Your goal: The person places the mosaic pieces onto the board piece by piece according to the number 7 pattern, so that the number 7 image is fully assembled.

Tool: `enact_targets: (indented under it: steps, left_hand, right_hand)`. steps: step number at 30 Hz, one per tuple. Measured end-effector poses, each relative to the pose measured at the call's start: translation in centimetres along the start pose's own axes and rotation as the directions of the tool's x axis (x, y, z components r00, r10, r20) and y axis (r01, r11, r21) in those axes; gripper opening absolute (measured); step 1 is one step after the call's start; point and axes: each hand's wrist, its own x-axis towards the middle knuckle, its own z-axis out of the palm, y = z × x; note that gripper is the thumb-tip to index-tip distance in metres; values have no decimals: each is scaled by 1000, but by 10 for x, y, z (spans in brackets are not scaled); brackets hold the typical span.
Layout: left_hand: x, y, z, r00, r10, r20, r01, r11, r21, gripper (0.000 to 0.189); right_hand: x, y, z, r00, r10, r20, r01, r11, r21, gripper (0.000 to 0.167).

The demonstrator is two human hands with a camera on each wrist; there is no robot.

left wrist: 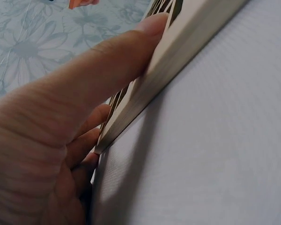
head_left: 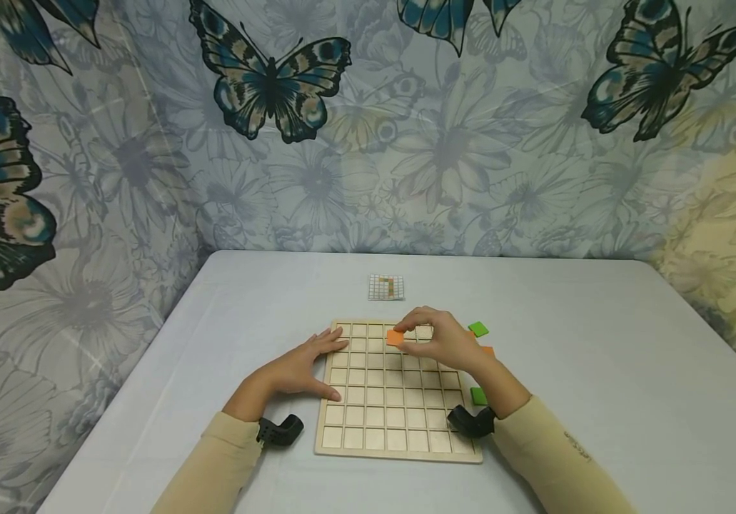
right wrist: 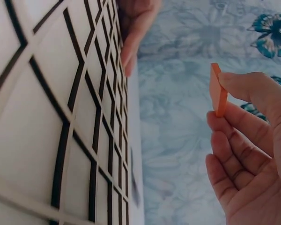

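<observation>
A square wooden grid board lies flat on the white table. My right hand pinches an orange square tile between thumb and fingertips, above the upper part of the board. In the right wrist view the orange tile is held by its edges, apart from the grid. My left hand rests at the board's left edge, thumb and fingers spread. The left wrist view has the left thumb lying over the board's rim, with the other fingers farther along that side.
Green tiles and orange tiles lie beside the board's right edge, partly behind my right arm. Another green tile is lower down there. A small card printed with a coloured grid lies beyond the board.
</observation>
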Motion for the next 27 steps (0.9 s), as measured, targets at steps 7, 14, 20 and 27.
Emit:
enact_targets:
  steps: [7,14,20,27]
  left_hand:
    - [1,-1,2,1000,-16,-1,16,1000,-9,93]
    - [2,-4,2,999,-41,9,41,999,-2,93]
    - [2,-3,1,999,-36,12,36,999,-1,93]
    - [2,-2,1,999,-33,19,33,999,-4,94]
  right_hand:
    - [13,1,7,999,36,35,-37,999,18,24]
    - [25,1,15,995,70,74,-70,998,0,25]
    - [34,2,21,994,71,80,-71,997,-4,24]
    - [39,8,29,988,122,99,-125,992,27,24]
